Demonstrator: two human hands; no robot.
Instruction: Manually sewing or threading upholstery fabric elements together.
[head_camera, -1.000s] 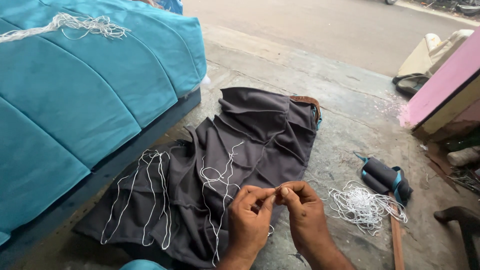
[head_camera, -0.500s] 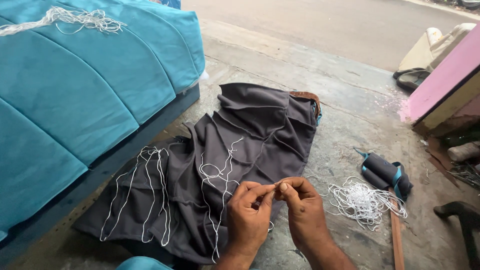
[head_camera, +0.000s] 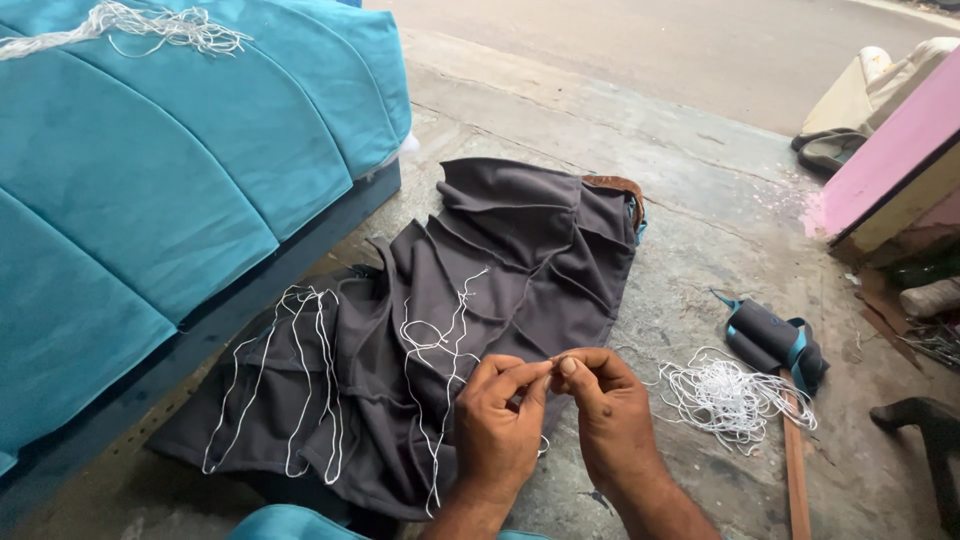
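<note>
Thread between fingers (head_camera: 541, 375) too fine.

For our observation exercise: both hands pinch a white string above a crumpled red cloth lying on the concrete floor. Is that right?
Not quite. The head view shows a crumpled dark grey cloth, not red. The left hand and right hand do pinch the thin white string above it, on the concrete floor.

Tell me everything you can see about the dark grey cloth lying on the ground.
The dark grey cloth lies spread on the concrete floor beside the teal upholstered panel. It looks like soft woven fabric, creased into many folds. A brown edge with a bit of teal shows at its far right corner. Loose white strings lie in loops on it. The left hand is over its near edge; contact cannot be told.
</note>
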